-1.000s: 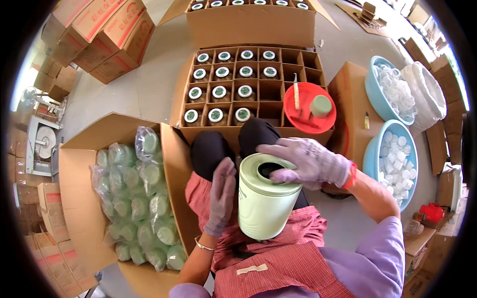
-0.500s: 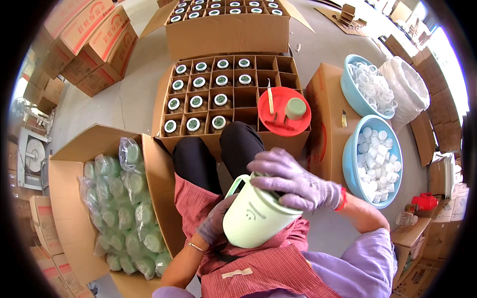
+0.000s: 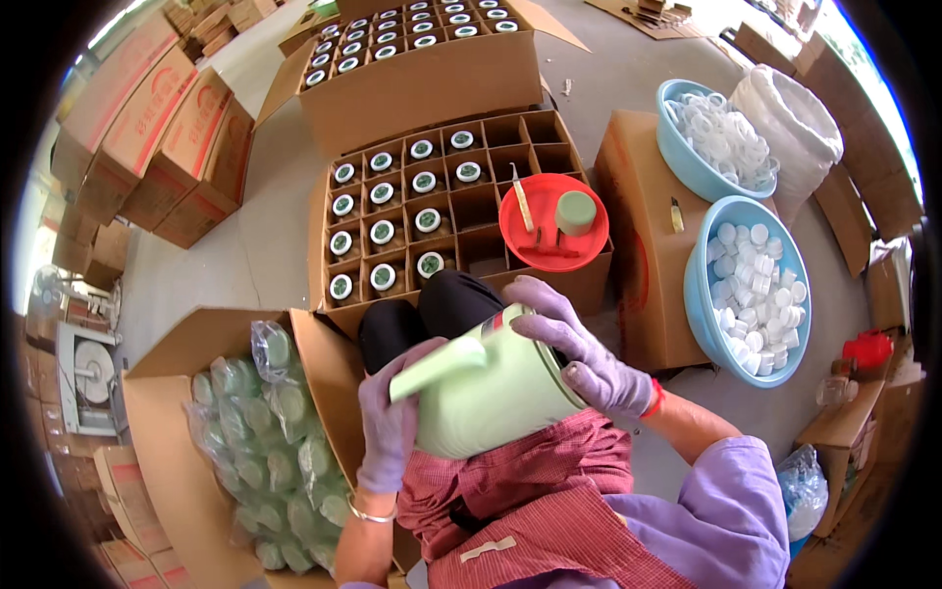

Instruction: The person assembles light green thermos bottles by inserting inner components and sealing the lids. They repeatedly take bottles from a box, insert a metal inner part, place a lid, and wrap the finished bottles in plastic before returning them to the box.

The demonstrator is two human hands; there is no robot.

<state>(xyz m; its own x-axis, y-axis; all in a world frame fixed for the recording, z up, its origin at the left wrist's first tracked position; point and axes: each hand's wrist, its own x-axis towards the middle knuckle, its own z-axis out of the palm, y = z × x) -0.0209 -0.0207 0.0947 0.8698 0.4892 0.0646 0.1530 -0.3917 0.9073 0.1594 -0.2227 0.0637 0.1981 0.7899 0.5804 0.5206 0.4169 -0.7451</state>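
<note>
A pale green jug point(image 3: 491, 402) lies tilted above my lap, its handle toward the left and its dark rim toward the right. My left hand point(image 3: 388, 412), in a grey-purple glove, is closed around the jug's side below the handle. With the same kind of glove, my right hand point(image 3: 579, 344) curls its fingers over the rim at the other end. Just beyond my knees a red plate point(image 3: 579, 257) rests on a divided carton, bearing a green cup-like lid point(image 3: 576, 212), a slim cutter point(image 3: 522, 201) and small dark red pieces.
The divided carton point(image 3: 471, 208) holds several white-lidded jars. At left, an open carton point(image 3: 157, 393) contains bagged green items point(image 3: 265, 442). On the right, a blue basin of white caps point(image 3: 756, 294) and another of translucent rings point(image 3: 711, 137) stand beside a brown box point(image 3: 638, 187).
The jug has turned so its handle faces up toward me and its printed face is out of sight. My left hand has moved up and left along its side.
</note>
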